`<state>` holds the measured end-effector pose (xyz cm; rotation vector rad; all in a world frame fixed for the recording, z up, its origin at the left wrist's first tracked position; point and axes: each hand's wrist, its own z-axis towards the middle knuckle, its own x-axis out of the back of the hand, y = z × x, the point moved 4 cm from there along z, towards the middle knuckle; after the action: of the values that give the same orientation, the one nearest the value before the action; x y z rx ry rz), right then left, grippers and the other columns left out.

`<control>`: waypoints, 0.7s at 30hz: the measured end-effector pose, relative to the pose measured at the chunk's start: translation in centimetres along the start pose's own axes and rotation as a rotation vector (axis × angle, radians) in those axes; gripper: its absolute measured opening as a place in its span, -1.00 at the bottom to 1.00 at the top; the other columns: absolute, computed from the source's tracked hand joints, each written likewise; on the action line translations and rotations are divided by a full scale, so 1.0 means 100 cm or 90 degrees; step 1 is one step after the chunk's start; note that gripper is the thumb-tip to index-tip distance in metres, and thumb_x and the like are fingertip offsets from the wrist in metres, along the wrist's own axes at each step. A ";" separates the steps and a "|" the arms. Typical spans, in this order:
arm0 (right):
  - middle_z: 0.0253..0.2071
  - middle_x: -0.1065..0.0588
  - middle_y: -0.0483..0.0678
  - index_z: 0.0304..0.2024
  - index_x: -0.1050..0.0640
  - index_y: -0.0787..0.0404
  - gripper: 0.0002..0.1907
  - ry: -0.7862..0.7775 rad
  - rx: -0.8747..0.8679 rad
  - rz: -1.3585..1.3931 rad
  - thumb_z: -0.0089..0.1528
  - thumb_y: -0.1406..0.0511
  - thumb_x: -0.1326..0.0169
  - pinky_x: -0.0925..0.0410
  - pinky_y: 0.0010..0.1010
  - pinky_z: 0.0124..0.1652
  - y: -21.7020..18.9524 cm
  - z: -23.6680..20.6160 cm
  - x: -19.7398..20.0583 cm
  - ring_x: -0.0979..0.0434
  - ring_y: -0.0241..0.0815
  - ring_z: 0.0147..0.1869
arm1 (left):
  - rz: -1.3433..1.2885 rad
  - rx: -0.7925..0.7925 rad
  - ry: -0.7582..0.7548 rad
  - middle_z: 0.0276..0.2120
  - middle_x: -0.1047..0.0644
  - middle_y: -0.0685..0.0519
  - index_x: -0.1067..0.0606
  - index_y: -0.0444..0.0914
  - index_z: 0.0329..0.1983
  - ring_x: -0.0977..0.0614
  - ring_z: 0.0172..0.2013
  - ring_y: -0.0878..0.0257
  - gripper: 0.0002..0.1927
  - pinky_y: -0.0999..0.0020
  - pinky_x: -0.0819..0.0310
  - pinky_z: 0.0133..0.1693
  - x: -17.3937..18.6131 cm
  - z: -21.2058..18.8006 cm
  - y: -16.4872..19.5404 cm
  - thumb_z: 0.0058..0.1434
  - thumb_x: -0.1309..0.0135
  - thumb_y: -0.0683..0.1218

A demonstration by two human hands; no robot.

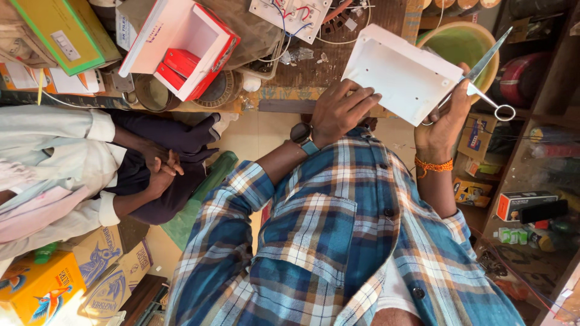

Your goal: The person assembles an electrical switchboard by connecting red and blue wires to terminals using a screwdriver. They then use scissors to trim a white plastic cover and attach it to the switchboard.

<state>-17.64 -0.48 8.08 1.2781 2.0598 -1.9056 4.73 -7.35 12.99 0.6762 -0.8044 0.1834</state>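
I hold a white rectangular plastic box (402, 75) up in front of my chest, its open back turned toward me. My left hand (338, 111), with a watch on the wrist, grips the box's lower left edge. My right hand (447, 124), with an orange thread on the wrist, is shut on a pair of steel scissors (489, 55) and also rests against the box's right edge. The blades are together and point up and away past the box's corner.
A wooden counter (338, 54) ahead carries a white switchboard with wires (290, 15), an open red-and-white box (181, 42) and a green tub (462, 42). Another person sits at the left with hands clasped (160, 163). Cartons (42, 290) stand bottom left. Shelves of small boxes (522, 202) line the right.
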 end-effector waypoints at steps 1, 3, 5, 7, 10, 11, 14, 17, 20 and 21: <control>-0.16 -0.48 -0.12 0.38 -0.32 0.23 -0.58 -0.012 -0.019 0.056 0.61 0.12 0.12 -0.12 -0.67 -0.55 0.001 0.000 0.001 -0.16 -0.52 -0.54 | 0.003 -0.004 -0.005 -0.07 -0.60 0.15 -0.62 -0.21 0.02 -0.56 -0.06 0.25 -0.72 0.30 -0.57 -0.09 0.000 -0.001 0.000 0.22 -0.27 -0.15; -0.03 -0.52 -0.04 0.35 -0.32 0.21 -0.61 -0.023 -0.044 0.115 0.61 0.12 0.14 -0.18 -0.68 -0.51 0.002 -0.001 0.001 -0.22 -0.51 -0.49 | 0.011 -0.012 -0.016 -0.06 -0.60 0.15 -0.62 -0.20 0.02 -0.56 -0.06 0.25 -0.73 0.28 -0.57 -0.08 -0.001 -0.003 0.000 0.25 -0.25 -0.15; 0.20 -0.60 0.12 0.33 -0.34 0.19 -0.63 -0.020 -0.056 0.123 0.60 0.11 0.14 -0.29 -0.73 -0.44 0.003 -0.002 0.000 -0.35 -0.51 -0.42 | 0.024 -0.023 -0.021 -0.04 -0.61 0.15 -0.62 -0.19 0.01 -0.57 -0.02 0.25 -0.76 0.28 -0.57 -0.08 -0.001 -0.005 0.001 0.27 -0.22 -0.15; 0.20 -0.51 0.08 0.30 -0.31 0.19 -0.58 0.044 -0.088 0.155 0.51 0.09 0.20 -0.48 -0.39 -0.01 0.007 -0.003 0.002 -0.54 -0.23 0.01 | 0.036 -0.033 -0.025 -0.03 -0.61 0.15 -0.62 -0.18 0.01 -0.57 0.01 0.25 -0.77 0.28 -0.56 -0.10 -0.002 -0.007 0.002 0.29 -0.20 -0.14; 0.26 -0.46 0.06 0.32 -0.32 0.17 -0.54 0.024 -0.083 0.135 0.49 0.08 0.20 -0.49 -0.17 0.30 0.007 -0.005 -0.001 -0.52 -0.03 0.34 | 0.050 -0.041 -0.030 -0.02 -0.61 0.15 -0.63 -0.18 0.01 -0.58 0.02 0.24 -0.77 0.28 -0.53 -0.15 -0.003 -0.006 0.003 0.29 -0.18 -0.13; 0.28 -0.46 0.07 0.34 -0.33 0.16 -0.54 -0.003 -0.073 0.117 0.49 0.08 0.19 -0.45 -0.15 0.35 0.006 -0.005 -0.002 -0.47 -0.01 0.39 | 0.051 -0.038 -0.032 -0.02 -0.61 0.15 -0.64 -0.18 0.01 -0.58 0.02 0.24 -0.77 0.28 -0.52 -0.16 -0.003 -0.006 0.003 0.29 -0.18 -0.13; 0.25 -0.47 0.05 0.33 -0.33 0.19 -0.58 -0.014 -0.071 0.089 0.54 0.10 0.18 -0.46 -0.22 0.30 0.007 -0.003 -0.002 -0.52 -0.05 0.37 | 0.029 -0.038 -0.037 -0.04 -0.61 0.17 -0.63 -0.17 0.00 -0.58 0.02 0.25 -0.78 0.30 -0.53 -0.14 -0.003 -0.005 0.004 0.29 -0.18 -0.13; 0.19 -0.49 0.04 0.33 -0.35 0.20 -0.58 -0.035 -0.093 0.083 0.59 0.08 0.20 -0.46 -0.29 0.20 0.011 0.000 -0.002 -0.54 -0.10 0.24 | -0.013 -0.029 -0.051 -0.09 -0.61 0.19 -0.63 -0.15 -0.02 -0.60 -0.01 0.25 -0.79 0.30 -0.55 -0.14 -0.008 -0.007 0.003 0.28 -0.17 -0.12; 0.19 -0.50 0.05 0.32 -0.36 0.24 -0.56 -0.030 -0.103 0.076 0.57 0.08 0.21 -0.49 -0.31 0.20 0.016 0.001 0.002 -0.56 -0.09 0.30 | -0.108 0.027 -0.059 -0.14 -0.61 0.20 -0.62 -0.12 -0.07 -0.62 -0.05 0.31 -0.86 0.36 -0.58 -0.11 -0.021 -0.011 -0.007 0.32 -0.17 -0.13; 0.17 -0.52 0.04 0.32 -0.37 0.23 -0.55 0.006 -0.125 0.076 0.55 0.08 0.23 -0.52 -0.30 0.17 0.019 0.002 0.007 -0.59 -0.11 0.25 | -0.149 0.053 -0.060 -0.16 -0.61 0.21 -0.62 -0.11 -0.08 -0.62 -0.07 0.34 -0.89 0.39 -0.60 -0.09 -0.027 -0.012 -0.012 0.35 -0.17 -0.13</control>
<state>-17.02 -0.49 6.16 1.3316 2.0627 -1.6079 4.07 -7.30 9.82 0.8556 -0.8036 -0.0271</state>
